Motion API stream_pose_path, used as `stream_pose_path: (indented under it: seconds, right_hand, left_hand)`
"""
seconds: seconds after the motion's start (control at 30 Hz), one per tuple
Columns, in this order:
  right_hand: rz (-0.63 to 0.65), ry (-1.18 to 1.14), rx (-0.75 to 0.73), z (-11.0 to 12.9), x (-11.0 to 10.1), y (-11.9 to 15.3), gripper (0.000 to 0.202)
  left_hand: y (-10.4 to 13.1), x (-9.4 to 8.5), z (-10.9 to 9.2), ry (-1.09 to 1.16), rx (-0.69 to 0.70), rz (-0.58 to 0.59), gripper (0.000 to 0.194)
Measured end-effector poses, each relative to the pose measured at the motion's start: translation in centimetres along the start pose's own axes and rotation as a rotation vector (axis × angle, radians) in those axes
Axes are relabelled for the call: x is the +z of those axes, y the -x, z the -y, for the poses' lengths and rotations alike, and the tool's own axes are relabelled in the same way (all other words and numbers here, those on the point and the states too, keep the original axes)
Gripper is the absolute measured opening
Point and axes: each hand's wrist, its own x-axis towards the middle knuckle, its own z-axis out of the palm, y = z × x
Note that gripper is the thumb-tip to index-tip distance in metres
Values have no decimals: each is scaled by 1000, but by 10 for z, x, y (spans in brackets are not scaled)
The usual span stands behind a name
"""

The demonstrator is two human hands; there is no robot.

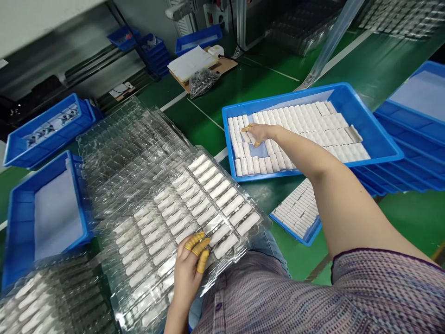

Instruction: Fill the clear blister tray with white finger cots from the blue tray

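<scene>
My right hand [261,133], with yellow finger cots, reaches into a blue bin [378,134] of short white cylinders packed in rows. Its fingers are closed on a white cylinder [247,137] beside a bare patch of the bin's lining. My left hand [190,262], also in yellow finger cots, is over the near edge of a clear plastic tray [257,235]. Its fingers are bent and close together, and what lies under them is hidden. White cylinders [229,200] lie in rows in the tray's slots.
Stacked clear trays [121,134] stand behind, and another filled stack [34,301] is at lower left. Blue bins [14,222] stand left, with more stacked at right [410,125]. A smaller bin of white pieces [295,208] sits below. A bag of small parts [204,81] lies behind.
</scene>
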Motion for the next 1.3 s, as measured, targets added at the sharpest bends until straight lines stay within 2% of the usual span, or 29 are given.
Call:
stream_pose_path:
  seconds: [0.17, 0.27, 0.43, 0.57, 0.67, 0.73, 0.87, 0.93, 1.1, 1.3]
  right_hand:
    - [-74, -16, -72, 9, -5, -6, 117]
    - [-48, 45, -90, 17, -5, -14, 116]
    - [28, 63, -25, 20, -10, -15, 109]
    - [-15, 63, -38, 17, -6, -7, 110]
    - [-54, -17, -38, 7, -4, 0, 105]
    - [-126, -125, -25, -8, -8, 2, 102]
    - [-293, -133, 48, -35, -22, -15, 103]
    - [-265, -57, 58, -38, -26, -31, 105]
    - [-135, 98, 56, -28, -26, -68, 108]
    - [-72, 157, 43, -30, -25, -76, 114]
  left_hand:
    - [2, 1, 1, -2, 12, -4, 25]
    - [2, 1, 1, 1, 6, 3, 26]
    - [1, 1, 1, -16, 10, 3, 26]
    - [2, 1, 0, -25, 8, -11, 25]
    - [2, 0, -2, -28, -1, -15, 24]
    - [2, 0, -3, -28, -13, -10, 24]
    - [3, 0, -5, -20, -40, -11, 25]
    - [3, 0, -5, -19, -46, -16, 25]
    - [2, 0, -4, -37, -37, -16, 24]
    - [3, 1, -4, -51, -44, -21, 24]
